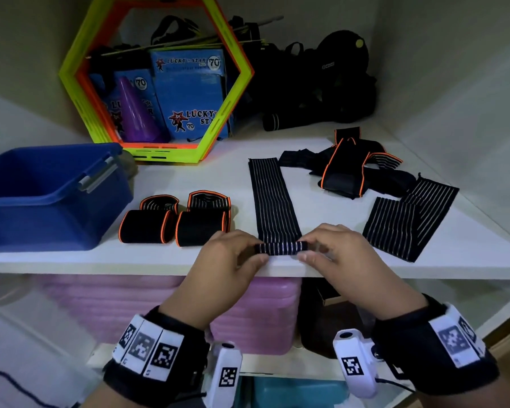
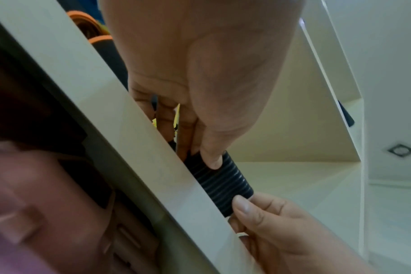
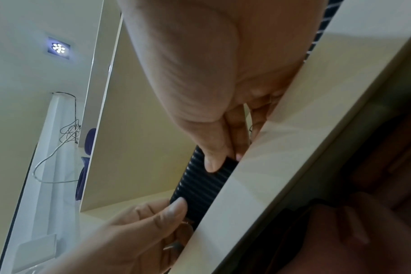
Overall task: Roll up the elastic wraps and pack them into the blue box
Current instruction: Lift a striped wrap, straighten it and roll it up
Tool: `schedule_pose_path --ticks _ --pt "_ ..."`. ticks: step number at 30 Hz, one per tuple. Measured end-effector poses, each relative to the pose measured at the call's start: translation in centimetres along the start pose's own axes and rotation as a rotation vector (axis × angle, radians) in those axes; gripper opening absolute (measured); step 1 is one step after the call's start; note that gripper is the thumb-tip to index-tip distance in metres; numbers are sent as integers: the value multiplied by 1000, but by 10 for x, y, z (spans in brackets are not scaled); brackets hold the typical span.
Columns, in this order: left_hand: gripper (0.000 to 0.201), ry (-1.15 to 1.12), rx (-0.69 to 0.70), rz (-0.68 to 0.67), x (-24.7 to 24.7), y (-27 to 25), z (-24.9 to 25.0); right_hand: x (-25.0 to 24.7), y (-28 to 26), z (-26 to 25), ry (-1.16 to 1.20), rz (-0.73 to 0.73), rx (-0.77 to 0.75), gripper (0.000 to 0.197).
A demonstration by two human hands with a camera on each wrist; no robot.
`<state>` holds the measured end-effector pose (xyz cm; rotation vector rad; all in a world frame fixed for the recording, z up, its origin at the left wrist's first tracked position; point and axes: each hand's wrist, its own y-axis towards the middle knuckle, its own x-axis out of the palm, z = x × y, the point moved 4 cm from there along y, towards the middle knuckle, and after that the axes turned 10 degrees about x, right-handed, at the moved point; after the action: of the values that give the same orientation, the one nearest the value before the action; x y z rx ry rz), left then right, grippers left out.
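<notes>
A black wrap with thin white stripes [image 1: 273,201] lies flat on the white shelf [image 1: 189,178], running away from me. Its near end is wound into a small tight roll [image 1: 281,248] at the shelf's front edge. My left hand [image 1: 255,252] pinches the roll's left end and my right hand [image 1: 304,249] pinches its right end. In the left wrist view the left thumb presses on the roll [image 2: 221,181]; the right wrist view shows the right thumb on the roll [image 3: 200,185]. The blue box [image 1: 56,219] stands open at the left.
Several rolled orange-edged wraps [image 1: 174,222] sit between the box and my hands. A loose striped wrap [image 1: 407,219] and a tangle of orange-edged wraps [image 1: 348,169] lie at the right. A green-orange hexagon frame [image 1: 156,81], blue cartons and dark gear fill the back.
</notes>
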<state>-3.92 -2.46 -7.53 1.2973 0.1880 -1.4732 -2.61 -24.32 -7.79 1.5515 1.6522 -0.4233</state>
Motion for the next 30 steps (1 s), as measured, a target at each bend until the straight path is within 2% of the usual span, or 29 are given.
schedule_pose_path --ticks 5,12,16,18,21,24,26,30 --pt "16 -114 -117 -9 9 4 -4 5 -1 6 -10 23 125 22" --pt "55 -134 -234 50 10 8 -1 4 3 3 50 15 198 35" --pt "59 -202 -300 93 11 10 1 2 4 7 108 49 243 35" --pt "53 -188 -322 127 12 11 -1 2 6 8 124 79 264 35" --pt "22 -144 -270 227 12 8 0 2 4 6 55 140 261 34" --pt "27 -143 -189 253 13 5 2 3 1 4 55 176 221 17" --pt "29 -104 -134 229 12 5 5 4 0 5 60 149 195 24" --pt "44 -18 -128 162 11 4 5 7 -3 4 -75 98 155 42"
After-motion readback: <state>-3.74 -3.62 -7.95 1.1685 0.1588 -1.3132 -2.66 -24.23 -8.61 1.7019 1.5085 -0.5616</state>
